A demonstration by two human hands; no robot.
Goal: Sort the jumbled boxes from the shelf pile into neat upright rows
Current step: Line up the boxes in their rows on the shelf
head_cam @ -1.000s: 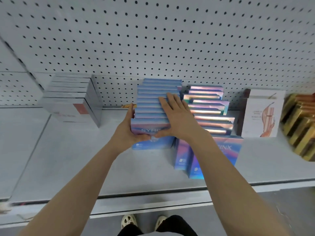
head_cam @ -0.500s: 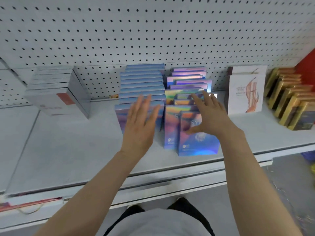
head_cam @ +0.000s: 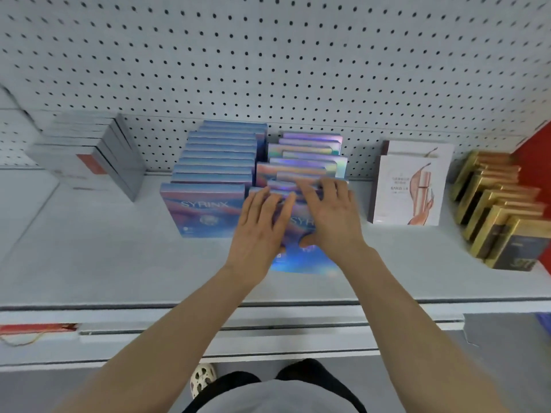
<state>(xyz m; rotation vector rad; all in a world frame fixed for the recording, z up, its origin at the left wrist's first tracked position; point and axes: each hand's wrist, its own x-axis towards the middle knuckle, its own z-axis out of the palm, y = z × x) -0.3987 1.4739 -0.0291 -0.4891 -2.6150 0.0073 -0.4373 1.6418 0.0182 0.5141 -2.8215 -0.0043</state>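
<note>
Both hands are on the right row (head_cam: 307, 162) of holographic boxes, mid-shelf (head_cam: 119, 263). L hand (head_cam: 259, 231) lies flat, fingers straight and slightly spread, pressing on the tops of the front boxes at the row's left side. R hand (head_cam: 331, 216) sits beside it, fingers reaching over the box tops, thumb tucked down against the face of the front box (head_cam: 301, 263), so it's pinching that box between thumb and fingers. The front box is blue, with "SYR" showing between the hands; its lower edge sticks out toward the shelf lip, ahead of the neighbouring row. The boxes behind it are staggered, w/ edges stepping left and right, not flush. Just left, touching or nearly so, stands the left row (head_cam: 217, 162), upright, front face reading "SYRINX", running back to the pegboard (head_cam: 268, 55). Far left, a grey stack (head_cam: 89, 156) of boxes stands apart from the blue rows. Right of the hands, white boxes (head_cam: 411, 186) w/ a pink tube picture stand upright, near but not touching the right row. Far right, gold boxes (head_cam: 501, 210) lean in a fanned line toward a red panel (head_cam: 536, 156). Below the shelf lip are a shoe (head_cam: 202, 377), dark trousers and a grey shirt. A red tag (head_cam: 35, 327) sits at the lower left rail.
</note>
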